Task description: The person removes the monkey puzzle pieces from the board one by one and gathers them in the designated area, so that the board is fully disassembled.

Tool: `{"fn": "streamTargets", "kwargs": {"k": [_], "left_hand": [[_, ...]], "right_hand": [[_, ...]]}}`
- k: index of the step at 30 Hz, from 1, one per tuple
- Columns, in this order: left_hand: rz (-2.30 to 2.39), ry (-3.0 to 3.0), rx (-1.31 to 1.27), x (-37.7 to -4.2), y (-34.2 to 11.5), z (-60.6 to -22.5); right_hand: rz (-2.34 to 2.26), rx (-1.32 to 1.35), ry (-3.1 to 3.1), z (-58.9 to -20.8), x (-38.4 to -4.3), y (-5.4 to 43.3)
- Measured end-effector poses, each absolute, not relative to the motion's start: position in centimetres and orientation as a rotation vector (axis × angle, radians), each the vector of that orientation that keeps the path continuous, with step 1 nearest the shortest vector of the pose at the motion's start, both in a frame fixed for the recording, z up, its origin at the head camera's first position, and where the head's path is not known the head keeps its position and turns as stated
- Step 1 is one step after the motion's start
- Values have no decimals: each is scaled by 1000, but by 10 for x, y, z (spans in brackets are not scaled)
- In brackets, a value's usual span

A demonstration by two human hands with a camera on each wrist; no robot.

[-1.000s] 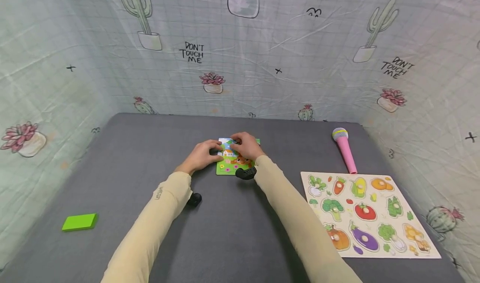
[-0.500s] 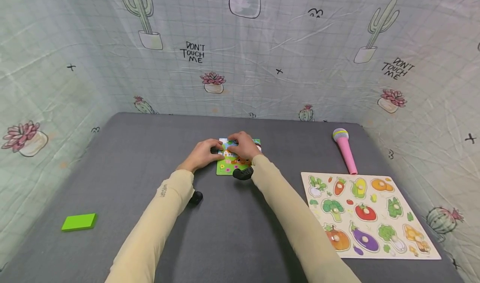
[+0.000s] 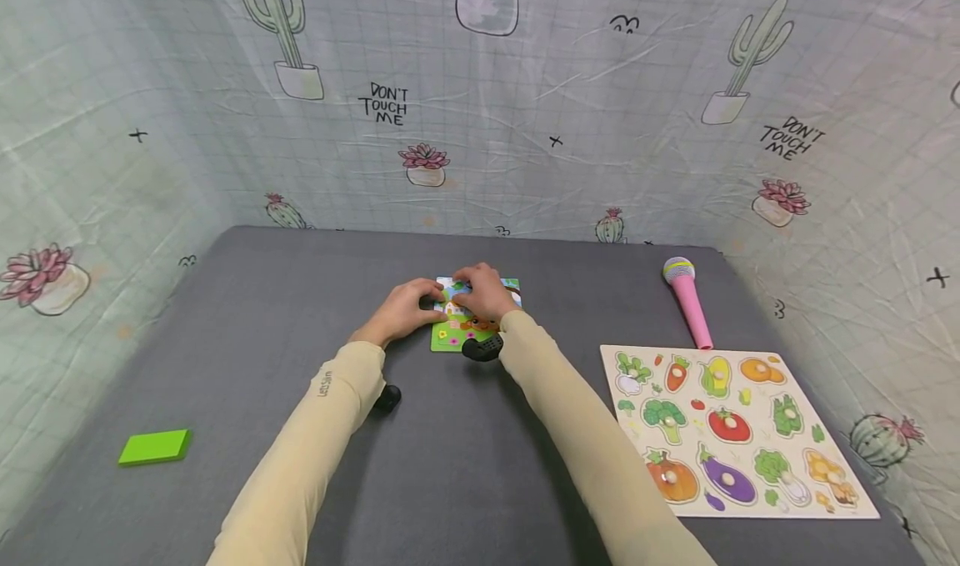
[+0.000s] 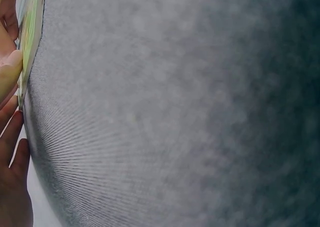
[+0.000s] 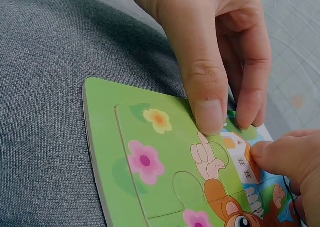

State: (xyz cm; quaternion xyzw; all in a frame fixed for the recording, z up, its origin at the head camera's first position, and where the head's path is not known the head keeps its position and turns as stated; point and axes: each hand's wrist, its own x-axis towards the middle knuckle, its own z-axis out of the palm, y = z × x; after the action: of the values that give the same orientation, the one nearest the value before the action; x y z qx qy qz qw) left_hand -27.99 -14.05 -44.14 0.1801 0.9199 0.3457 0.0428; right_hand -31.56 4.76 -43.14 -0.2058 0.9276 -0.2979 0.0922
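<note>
Your rectangular, green-bordered jigsaw board (image 5: 172, 159) lies on the grey cloth-covered counter (image 3: 450, 466). Your left hand (image 3: 400, 311), thumb and fingers apart, touches its left edge: brace there. Your right hand (image 3: 487, 293) covers the middle, grip impossible to tell; best press evenly, straight down.

Grey fabric-covered tabletop (image 3: 450, 466). Far middle: flat, green-bordered jigsaw puzzle (image 3: 452, 333). Right: white vegetable knob-puzzle board (image 3: 693, 431), lying flat; pink toy microphone (image 3: 691, 306) on its side just beyond it. Near left: bright green rectangular block (image 3: 153, 448), well apart from rest.
</note>
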Motion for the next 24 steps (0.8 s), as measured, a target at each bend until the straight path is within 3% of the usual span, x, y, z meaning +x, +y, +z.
{"fn": "streamTargets", "kwargs": {"k": [24], "left_hand": [[1028, 2808, 541, -282, -142, -442]], "right_hand": [[-1071, -669, 2704, -433, -313, 49]]}}
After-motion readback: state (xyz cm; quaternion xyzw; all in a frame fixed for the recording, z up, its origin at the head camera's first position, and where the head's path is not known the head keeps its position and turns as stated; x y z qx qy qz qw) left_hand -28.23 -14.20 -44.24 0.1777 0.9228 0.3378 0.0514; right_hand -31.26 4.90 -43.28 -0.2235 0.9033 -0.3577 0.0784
